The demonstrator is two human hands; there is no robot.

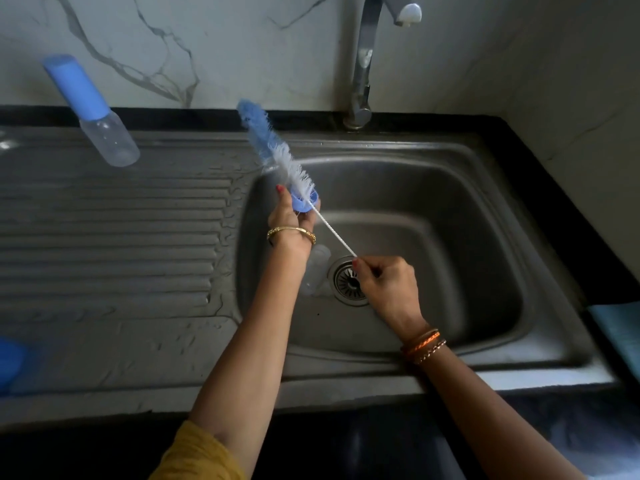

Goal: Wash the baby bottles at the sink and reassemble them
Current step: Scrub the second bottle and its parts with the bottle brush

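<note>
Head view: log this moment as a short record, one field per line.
left hand: left hand grips a blue ring
right hand: right hand pinches the wire handle of the bottle brush
brush position: bristles pass through the ring, tip points up and away
in basin: clear bottle lies beside the drain
on drainboard: capped bottle with blue cap stands at the far left
tap: faucet, no water visibly running
sink: steel sink
</note>
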